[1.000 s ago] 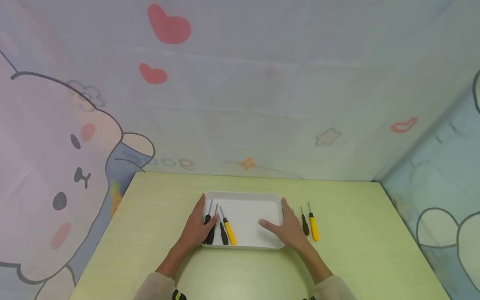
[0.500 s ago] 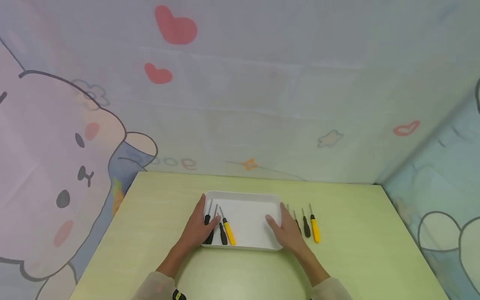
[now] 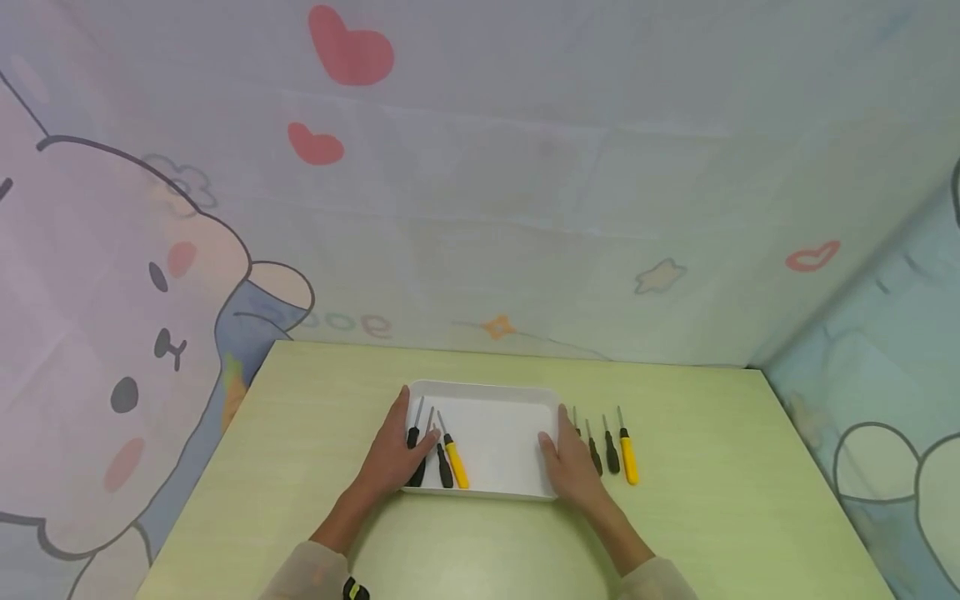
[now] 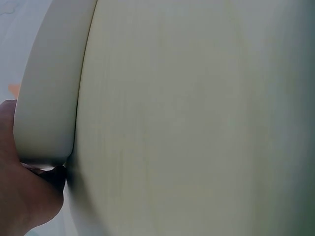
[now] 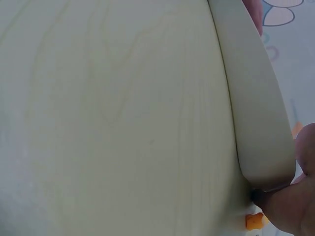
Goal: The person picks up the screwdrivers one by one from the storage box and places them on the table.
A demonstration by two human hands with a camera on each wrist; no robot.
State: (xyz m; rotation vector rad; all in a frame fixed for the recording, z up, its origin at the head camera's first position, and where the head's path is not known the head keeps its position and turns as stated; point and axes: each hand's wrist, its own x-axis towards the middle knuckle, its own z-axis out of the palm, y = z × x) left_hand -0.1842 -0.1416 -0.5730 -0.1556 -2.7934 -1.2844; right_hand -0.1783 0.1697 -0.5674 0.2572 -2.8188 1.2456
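Observation:
A shallow white tray (image 3: 498,437) lies on the table between both hands. My left hand (image 3: 392,457) grips its left end, thumb over the rim and fingers along the outside. At the opposite end my right hand (image 3: 576,473) holds the tray the same way. Inside, at the left, lie a yellow-handled screwdriver (image 3: 457,463) and several black-handled ones, such as the black screwdriver (image 3: 445,470); the left hand partly covers some. In the left wrist view the hand (image 4: 32,199) meets the tray's corner. The right wrist view shows the tray's side wall (image 5: 261,113) beside the right fingers.
Right of the tray, a row of screwdrivers lies on the pale wooden table (image 3: 720,475): a yellow-handled screwdriver (image 3: 628,458) and black-handled ones (image 3: 611,455), one partly behind the right hand. A printed cloth backdrop (image 3: 525,183) stands along the table's back edge.
My right hand has moved slightly left and closed in on the tray's right end, its thumb now nearer the rim. More of the screwdrivers beside it show. The left hand stays on its end.

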